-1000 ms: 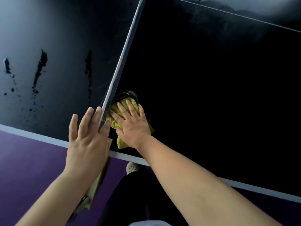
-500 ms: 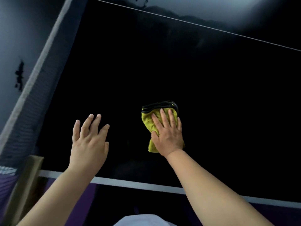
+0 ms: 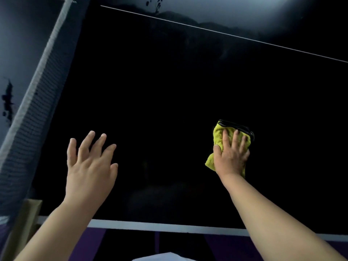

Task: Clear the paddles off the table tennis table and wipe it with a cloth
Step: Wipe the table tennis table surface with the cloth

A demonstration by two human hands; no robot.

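Cloth pressed flat beneath right grip

One yellow cloth (image 3: 218,137) with a black hem lies bunched on the dark bench (image 3: 150,87), right of its middle and nearer the near edge than the far one. The right grip (image 3: 230,157) lies on top of it, palm down, fingers straight and pressing rather than curled around the fabric. The left grip (image 3: 90,166) is open and holds nothing, its five fingers spread above the bench's near-left part, well apart from the cloth; whether it touches the surface cannot be told. One net (image 3: 33,102) crosses the bench along the left, with a pale post (image 3: 24,219) at its near end. Two white lines show: one band along the near edge (image 3: 150,226) and one thin stripe (image 3: 226,33) farther back. Two patches of dark splashes mark the surface, one beyond the net (image 3: 7,98) and one by the far edge (image 3: 156,4).
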